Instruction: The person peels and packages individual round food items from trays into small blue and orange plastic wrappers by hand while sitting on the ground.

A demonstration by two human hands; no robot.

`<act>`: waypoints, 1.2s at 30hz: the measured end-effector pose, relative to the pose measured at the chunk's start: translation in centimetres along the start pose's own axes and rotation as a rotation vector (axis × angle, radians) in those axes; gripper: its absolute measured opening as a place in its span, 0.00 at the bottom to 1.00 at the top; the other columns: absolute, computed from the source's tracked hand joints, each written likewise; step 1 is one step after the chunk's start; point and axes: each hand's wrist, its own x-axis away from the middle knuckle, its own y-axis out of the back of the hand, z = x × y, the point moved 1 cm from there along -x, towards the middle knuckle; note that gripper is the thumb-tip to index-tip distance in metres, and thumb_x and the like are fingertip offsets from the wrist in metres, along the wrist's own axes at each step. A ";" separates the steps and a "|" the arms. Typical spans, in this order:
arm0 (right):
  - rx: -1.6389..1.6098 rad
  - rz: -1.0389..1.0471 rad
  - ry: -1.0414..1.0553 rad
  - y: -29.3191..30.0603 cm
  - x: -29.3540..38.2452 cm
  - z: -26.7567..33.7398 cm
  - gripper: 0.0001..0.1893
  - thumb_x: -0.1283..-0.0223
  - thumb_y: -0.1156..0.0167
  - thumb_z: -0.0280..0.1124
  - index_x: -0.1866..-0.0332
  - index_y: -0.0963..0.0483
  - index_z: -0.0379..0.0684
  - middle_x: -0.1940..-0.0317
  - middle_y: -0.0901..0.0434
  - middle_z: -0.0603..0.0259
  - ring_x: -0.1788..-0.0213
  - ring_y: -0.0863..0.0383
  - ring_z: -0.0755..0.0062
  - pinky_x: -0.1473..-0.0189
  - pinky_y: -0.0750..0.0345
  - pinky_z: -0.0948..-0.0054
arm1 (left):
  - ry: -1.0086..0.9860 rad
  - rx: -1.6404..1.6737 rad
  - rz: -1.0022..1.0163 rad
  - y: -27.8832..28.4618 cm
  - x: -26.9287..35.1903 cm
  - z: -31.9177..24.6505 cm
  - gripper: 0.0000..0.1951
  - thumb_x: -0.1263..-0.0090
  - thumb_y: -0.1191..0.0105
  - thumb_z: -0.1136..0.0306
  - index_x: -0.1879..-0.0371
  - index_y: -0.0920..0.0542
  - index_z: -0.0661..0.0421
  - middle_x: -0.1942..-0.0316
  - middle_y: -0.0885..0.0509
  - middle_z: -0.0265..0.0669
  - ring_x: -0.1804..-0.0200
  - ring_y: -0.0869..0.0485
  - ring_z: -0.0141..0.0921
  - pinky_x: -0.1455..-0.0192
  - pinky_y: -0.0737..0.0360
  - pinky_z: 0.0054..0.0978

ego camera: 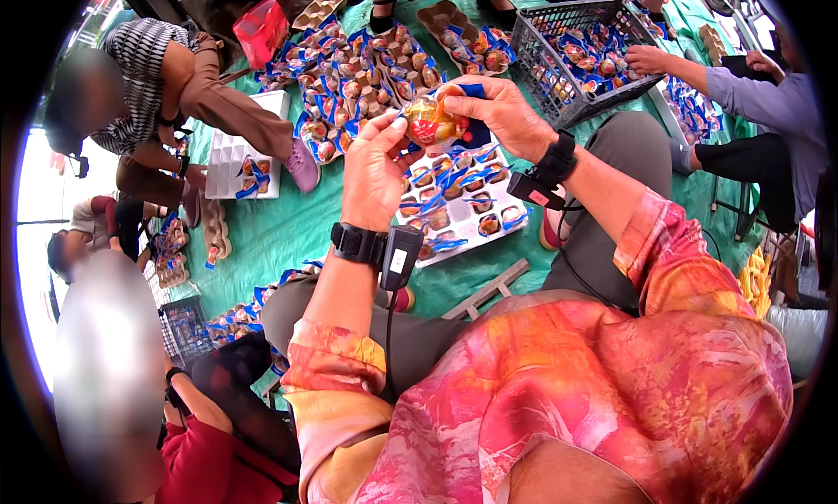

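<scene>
Between both my hands is a wrapped packet (432,121), a clear film with red print and blue ends around a rounded golden item. My left hand (376,160) pinches its left end with thumb and fingertips. On the other side, the thumb and fingers of my right hand (507,114) grip its blue end. Just below the hands, a white moulded tray (461,228) stands on the green sheet, with similar blue-ended packets in many of its hollows. What exactly the film encloses cannot be told.
Packets fill brown egg-carton trays (386,49) ahead. A black plastic crate (556,105) of packets stands front right, with a co-worker's hand (645,60) over it. A partly filled white tray (226,170) lies left beside another person (144,78). A wooden frame (488,291) lies between my legs.
</scene>
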 end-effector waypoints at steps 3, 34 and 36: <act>-0.006 0.016 0.021 0.0 0.1 0.0 0.11 0.38 0.38 0.29 0.53 0.22 0.38 0.66 0.20 0.71 0.66 0.24 0.87 0.63 0.26 0.86 | 0.149 0.000 0.109 -1.0 0.5 -0.5 0.09 0.33 0.43 0.71 0.56 0.24 0.54 0.62 0.19 0.33 0.58 0.19 0.32 0.53 0.22 0.40; -0.069 -0.081 -0.086 -1.2 0.6 0.0 0.11 0.32 0.44 0.34 0.55 0.23 0.38 0.71 0.23 0.75 0.72 0.26 0.93 0.70 0.27 0.89 | 0.024 0.052 -0.111 0.7 -1.0 2.1 0.07 0.29 0.49 0.70 0.57 0.22 0.59 0.60 0.18 0.36 0.57 0.18 0.31 0.53 0.20 0.33; -0.072 -0.096 -0.063 -1.2 0.4 -0.7 0.11 0.32 0.45 0.34 0.55 0.23 0.37 0.68 0.21 0.74 0.70 0.24 0.92 0.68 0.25 0.89 | -0.028 0.041 -0.168 1.0 -1.1 1.9 0.04 0.31 0.45 0.67 0.64 0.21 0.53 0.68 0.19 0.29 0.65 0.21 0.25 0.64 0.24 0.26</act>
